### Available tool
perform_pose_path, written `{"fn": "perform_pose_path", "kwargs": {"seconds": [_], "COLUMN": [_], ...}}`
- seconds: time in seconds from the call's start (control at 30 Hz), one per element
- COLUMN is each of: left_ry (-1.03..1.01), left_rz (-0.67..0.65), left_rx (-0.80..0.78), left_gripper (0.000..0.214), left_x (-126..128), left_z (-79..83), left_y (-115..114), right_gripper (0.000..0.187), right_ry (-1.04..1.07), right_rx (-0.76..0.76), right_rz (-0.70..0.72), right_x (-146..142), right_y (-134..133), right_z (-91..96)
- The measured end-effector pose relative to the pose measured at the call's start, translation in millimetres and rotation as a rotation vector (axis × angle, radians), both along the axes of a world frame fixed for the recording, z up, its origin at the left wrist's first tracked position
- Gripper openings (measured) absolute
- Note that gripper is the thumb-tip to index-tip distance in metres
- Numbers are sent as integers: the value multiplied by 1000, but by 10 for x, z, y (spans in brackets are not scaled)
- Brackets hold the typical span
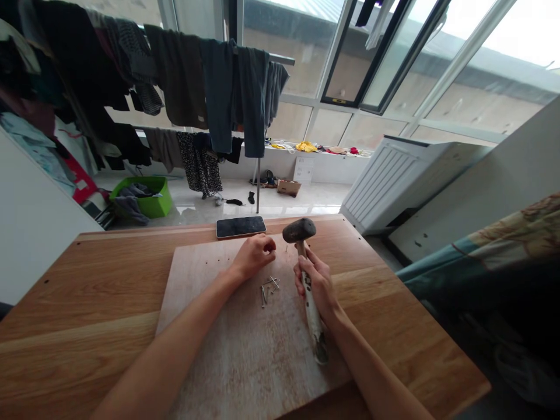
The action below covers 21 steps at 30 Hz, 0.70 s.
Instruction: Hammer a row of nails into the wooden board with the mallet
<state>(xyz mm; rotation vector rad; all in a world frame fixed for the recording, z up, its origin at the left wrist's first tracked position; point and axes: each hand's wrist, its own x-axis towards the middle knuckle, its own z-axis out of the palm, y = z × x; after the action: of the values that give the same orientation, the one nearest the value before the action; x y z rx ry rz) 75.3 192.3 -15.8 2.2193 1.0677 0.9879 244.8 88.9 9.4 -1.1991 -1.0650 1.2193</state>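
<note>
My right hand (315, 284) is wrapped round the pale handle of a hammer (300, 231), whose dark head is raised just above a light plywood board (254, 350). My left hand (254, 254) rests on the far part of the board with its fingers curled in a pinch; what they hold is too small to make out. A small heap of loose nails (269, 287) lies on the board between my two hands. Tiny dark dots, perhaps nail heads, mark the board near its far edge.
The board lies on a wooden table (87, 291). A dark phone (240, 226) lies flat at the table's far edge. Beyond are a clothes rack hung with garments (210, 87), a green basket (144, 195), a white unit (394, 175) and a patterned cloth (503, 245) at right.
</note>
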Motion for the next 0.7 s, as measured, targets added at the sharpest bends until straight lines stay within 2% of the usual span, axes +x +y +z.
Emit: {"fn": "perform_pose_path", "kwargs": {"seconds": [0.27,0.5,0.7], "left_ry": [10,-40,-42], "left_rz": [17,-14,22], "left_rx": [2,-69,-53], "left_gripper": [11,9,8], "left_x": [-3,25,22], "left_z": [-21,-65,-112], "left_y": [-13,10,27], "right_gripper": [23,29,26], "right_ry": [41,68,44], "right_rx": [-42,-19,-12], "right_rz": [18,107,130], "right_x": [-28,-20,-38], "right_y": [-12,-13,-61], "right_z": [56,48,74]}}
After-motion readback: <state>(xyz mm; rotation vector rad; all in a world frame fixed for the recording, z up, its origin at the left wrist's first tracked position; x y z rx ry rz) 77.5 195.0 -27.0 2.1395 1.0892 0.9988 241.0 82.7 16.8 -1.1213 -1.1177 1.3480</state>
